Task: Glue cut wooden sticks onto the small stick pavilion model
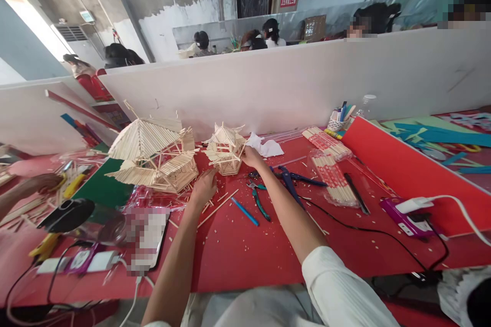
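Note:
A small pavilion model (226,150) built of thin wooden sticks stands on the red table (238,260). My right hand (251,157) grips its right side, fingertips partly hidden by the model. Close to its lower left edge is my left hand (205,186), fingers curled together; what they hold, if anything, I cannot make out. A larger stick pavilion model (153,156) with a broad sloping roof stands to the left. Between my forearms lie a blue pen (244,211), green-handled pliers (261,204) and loose wooden sticks (218,208).
A blue tool like a glue gun (290,186) trails a black cord. Bundled sticks (333,179), a purple power strip (408,217) and a red board (418,173) lie rightward. A phone (155,240) and another person's hand (48,183) are leftward. A white partition (268,82) stands behind.

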### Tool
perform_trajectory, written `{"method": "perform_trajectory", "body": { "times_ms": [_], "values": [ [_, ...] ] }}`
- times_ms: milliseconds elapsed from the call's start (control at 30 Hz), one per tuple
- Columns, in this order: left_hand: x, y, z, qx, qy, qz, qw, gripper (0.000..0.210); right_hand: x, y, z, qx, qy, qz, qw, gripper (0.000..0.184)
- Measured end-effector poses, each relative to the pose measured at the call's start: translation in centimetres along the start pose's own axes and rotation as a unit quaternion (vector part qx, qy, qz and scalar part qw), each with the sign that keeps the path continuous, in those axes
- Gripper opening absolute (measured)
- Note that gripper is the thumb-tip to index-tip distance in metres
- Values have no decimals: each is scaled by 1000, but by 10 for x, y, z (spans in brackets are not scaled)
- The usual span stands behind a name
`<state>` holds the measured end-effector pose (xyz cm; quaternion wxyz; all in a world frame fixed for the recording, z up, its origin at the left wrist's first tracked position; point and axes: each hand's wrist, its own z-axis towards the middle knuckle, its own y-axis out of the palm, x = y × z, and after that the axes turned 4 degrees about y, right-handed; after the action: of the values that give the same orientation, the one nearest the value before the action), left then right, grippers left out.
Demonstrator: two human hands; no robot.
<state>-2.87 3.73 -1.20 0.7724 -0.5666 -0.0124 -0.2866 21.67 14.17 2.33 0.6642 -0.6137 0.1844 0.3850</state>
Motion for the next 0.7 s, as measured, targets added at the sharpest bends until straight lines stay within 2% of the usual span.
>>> {"method": "perform_trajectory", "body": {
  "times_ms": [333, 700],
  "values": [
    [0, 5, -3, -29, 23, 32, 999, 63, 0, -1, 1, -37, 31, -131, 990, 30],
    [9, 4, -2, -12, 3, 33, 999, 58, 8, 3, 6, -25, 14, -125, 992, 23]
  ]
}}
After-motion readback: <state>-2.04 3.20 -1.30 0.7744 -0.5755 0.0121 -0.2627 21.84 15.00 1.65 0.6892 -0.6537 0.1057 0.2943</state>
